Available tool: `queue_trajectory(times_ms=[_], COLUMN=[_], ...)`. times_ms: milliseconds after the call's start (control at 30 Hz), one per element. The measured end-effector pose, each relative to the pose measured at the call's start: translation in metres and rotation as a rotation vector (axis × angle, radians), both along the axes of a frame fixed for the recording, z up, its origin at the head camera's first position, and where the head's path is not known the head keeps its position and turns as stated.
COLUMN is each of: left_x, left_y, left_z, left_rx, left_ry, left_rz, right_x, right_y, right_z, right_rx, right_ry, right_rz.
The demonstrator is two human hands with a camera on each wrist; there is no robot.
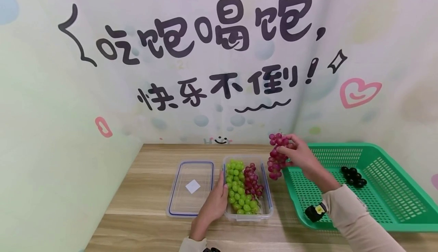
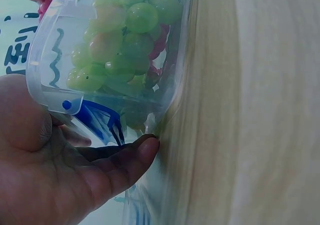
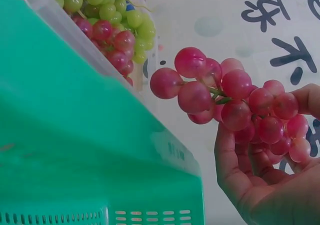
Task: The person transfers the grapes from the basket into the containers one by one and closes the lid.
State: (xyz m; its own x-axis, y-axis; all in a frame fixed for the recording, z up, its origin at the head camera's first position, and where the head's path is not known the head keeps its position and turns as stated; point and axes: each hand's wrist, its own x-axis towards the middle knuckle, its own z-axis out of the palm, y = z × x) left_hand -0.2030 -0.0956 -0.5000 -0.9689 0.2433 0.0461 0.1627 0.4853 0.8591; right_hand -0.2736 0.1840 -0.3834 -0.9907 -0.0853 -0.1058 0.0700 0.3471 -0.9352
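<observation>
My right hand (image 1: 301,159) holds a bunch of red grapes (image 1: 278,157) by its side, raised between the plastic box and the green basket. In the right wrist view, fingers and thumb curl round the red bunch (image 3: 235,95). Along the left wall of the clear box (image 1: 248,217) rests my left hand (image 1: 215,202), its fingers stretched along the side. Close up, that hand (image 2: 85,175) touches the wall by a blue-edged clip flap (image 2: 100,120). Inside the box, green grapes (image 1: 236,187) fill the left part, with a darker red bunch (image 1: 252,179) beside them.
A clear lid (image 1: 178,202) with a blue seal and a white square label lies left of the box. On the right stands a green slotted basket (image 1: 383,191) with a small black grape bunch (image 1: 354,176) inside. A printed wall curtain (image 1: 205,130) rises behind the wooden table (image 1: 126,198).
</observation>
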Motion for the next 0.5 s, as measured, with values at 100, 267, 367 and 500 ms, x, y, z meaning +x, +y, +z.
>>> queue_trajectory(times_ms=[100, 267, 367, 500], left_x=[0.000, 0.001, 0.000, -0.001], left_y=[0.000, -0.001, -0.001, -0.001], left_z=[0.001, 0.002, 0.001, 0.000], left_rx=[0.001, 0.002, -0.001, -0.003], left_ry=[-0.003, -0.010, -0.004, 0.021], left_rz=[0.001, 0.003, 0.001, -0.010], right_x=[0.000, 0.001, 0.001, 0.003], right_y=[-0.004, -0.011, -0.016, -0.021], right_z=[-0.001, -0.001, -0.001, -0.003], right_rx=[-0.005, -0.008, -0.010, -0.013], right_ry=[0.000, -0.003, -0.002, -0.007], right_rz=[0.010, 0.021, 0.038, 0.052])
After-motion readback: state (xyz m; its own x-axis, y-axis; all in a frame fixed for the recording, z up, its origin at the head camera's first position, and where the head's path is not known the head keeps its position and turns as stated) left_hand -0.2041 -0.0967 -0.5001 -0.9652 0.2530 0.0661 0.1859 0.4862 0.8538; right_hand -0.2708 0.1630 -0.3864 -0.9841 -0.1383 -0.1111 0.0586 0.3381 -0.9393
